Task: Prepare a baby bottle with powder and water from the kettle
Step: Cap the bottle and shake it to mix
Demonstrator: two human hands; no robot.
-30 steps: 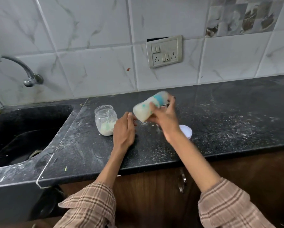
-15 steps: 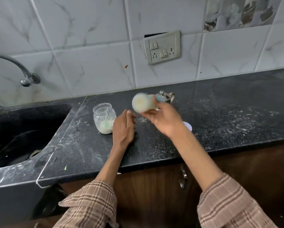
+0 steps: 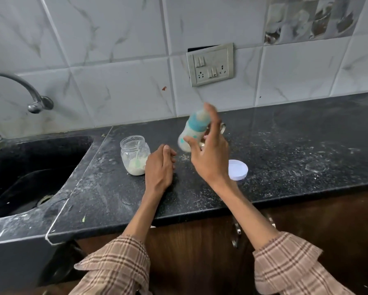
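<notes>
While my right hand grips the baby bottle with thumb and fingers wrapped loosely round it, the bottle tilts above the counter, teal collar up, milky inside, motion-blurred. My left hand rests curled on the black countertop, holding nothing, just beside the open powder jar. A white lid lies right of my wrist. Sink left; tiled wall with socket behind.
</notes>
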